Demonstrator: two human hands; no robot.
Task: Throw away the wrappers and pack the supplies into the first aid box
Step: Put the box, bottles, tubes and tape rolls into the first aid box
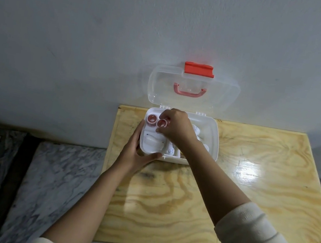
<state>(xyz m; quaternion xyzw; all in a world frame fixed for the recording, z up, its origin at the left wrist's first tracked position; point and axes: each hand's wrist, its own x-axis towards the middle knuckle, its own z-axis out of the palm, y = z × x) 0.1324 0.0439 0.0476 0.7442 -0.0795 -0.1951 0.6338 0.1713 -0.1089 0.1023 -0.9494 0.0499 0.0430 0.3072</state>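
Observation:
A white first aid box stands open at the far edge of the wooden table, its clear lid with a red latch leaning against the wall. My left hand grips the box's near left corner. My right hand reaches into the box's tray and pinches a small tape roll with a red core. A second similar roll sits just left of it in the tray. White wrapped supplies lie in the nearer tray compartments, and more white items lie partly hidden under my right wrist.
The plywood table has a bright glare spot to the right of the box. A grey wall stands directly behind the box. Marble-patterned floor lies to the left of the table, with a dark strip across it.

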